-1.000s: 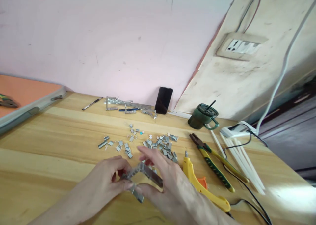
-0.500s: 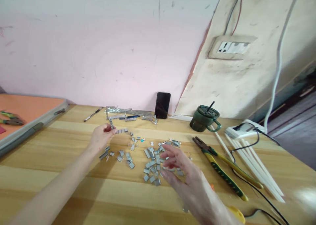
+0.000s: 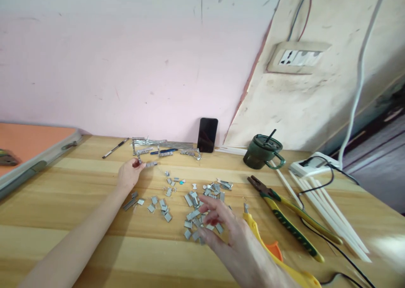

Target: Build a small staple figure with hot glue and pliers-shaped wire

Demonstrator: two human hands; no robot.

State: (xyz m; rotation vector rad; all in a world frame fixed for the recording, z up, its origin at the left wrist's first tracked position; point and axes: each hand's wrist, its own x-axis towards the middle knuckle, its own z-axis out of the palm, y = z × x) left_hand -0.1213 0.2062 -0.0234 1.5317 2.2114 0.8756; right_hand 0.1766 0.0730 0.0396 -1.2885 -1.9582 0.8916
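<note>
My left hand [image 3: 129,174] is closed, its fingertips pinching a jointed strip of small silver metal plates [image 3: 151,164] at the back left of the table. Part of the strip is hidden by the fingers. My right hand [image 3: 230,231] hovers over a loose pile of small grey metal plates [image 3: 193,215], fingers curved and apart, with nothing visible between them. It covers part of the pile. Smaller groups of plates [image 3: 165,210] lie between the hands. Beneath my right forearm is a yellow glue gun [image 3: 253,224] with an orange trigger, partly hidden.
Large pliers [image 3: 284,220] lie at the right, beside white glue sticks [image 3: 329,216] and a power strip [image 3: 313,165]. A green mug [image 3: 261,151] and a phone [image 3: 207,135] stand at the back. Thin metal rods [image 3: 177,144] and a pen [image 3: 115,148] lie near the wall.
My right hand has shifted slightly left and down over the pile, and more of the glue gun shows. My left hand, still pinching the strip, sits a little farther left.
</note>
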